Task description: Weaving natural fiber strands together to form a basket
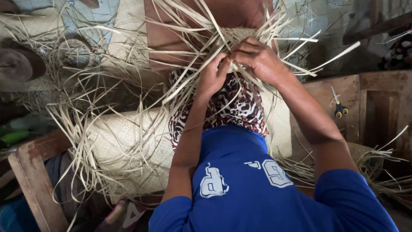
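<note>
**Q:** What are your hands doing?

**A:** Both are raised in front of me. My left hand (212, 76) and right hand (257, 59) meet at the ragged edge of a pale woven mat (128, 150), fingers closed and pinching thin dried-leaf strips (201, 23) where they cross. The finished part of the mat drapes over my lap and down to my left; loose ends fan out above my knuckles.

**Q:** What could go wrong?

**A:** I judge that these strips look dry and stiff, so a sharp fold could crack one. If my pinch slackens, the crossing may spring apart. There are so many free ends that I could easily catch the wrong one.

**Q:** What else is around you?

**A:** A patterned cloth (240, 107) covers my knees under the work. Yellow-handled scissors (339, 107) lie on a wooden surface (377, 99) to my right, well apart from my hands. More loose strips pile by my right elbow. A worn wooden post (34, 180) stands at lower left. Something round sits at far left, perhaps a hat; it is too dim to tell. The tangle of strips hides my fingertips.
</note>
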